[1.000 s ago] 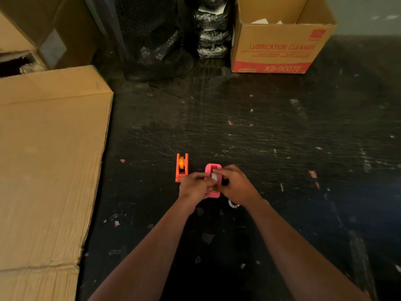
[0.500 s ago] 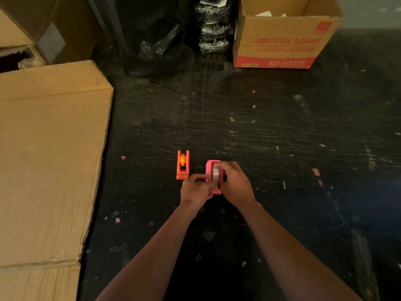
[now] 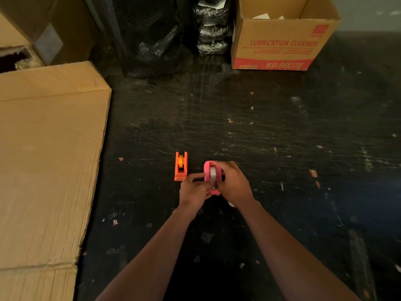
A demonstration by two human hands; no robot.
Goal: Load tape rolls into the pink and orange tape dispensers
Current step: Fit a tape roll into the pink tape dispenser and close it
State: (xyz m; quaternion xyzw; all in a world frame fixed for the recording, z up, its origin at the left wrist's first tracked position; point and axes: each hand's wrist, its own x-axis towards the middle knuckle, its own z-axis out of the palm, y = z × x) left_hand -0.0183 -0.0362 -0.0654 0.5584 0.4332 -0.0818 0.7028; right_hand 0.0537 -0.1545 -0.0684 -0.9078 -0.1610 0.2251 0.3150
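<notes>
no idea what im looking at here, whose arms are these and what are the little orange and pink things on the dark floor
There is no machine here. The picture comes from a camera worn on a person's head, looking forward and down, so the two arms are that person's own.

The left hand and right hand are both closed on a pink tape dispenser with a pale tape roll sitting in it. Just to its left, untouched, stands an orange tape dispenser that already holds a yellowish roll.

All this sits on a dark, scratched surface. A flat cardboard sheet lies on the left, and a box printed "LUBRICATION CLEANER" stands at the back.
</notes>
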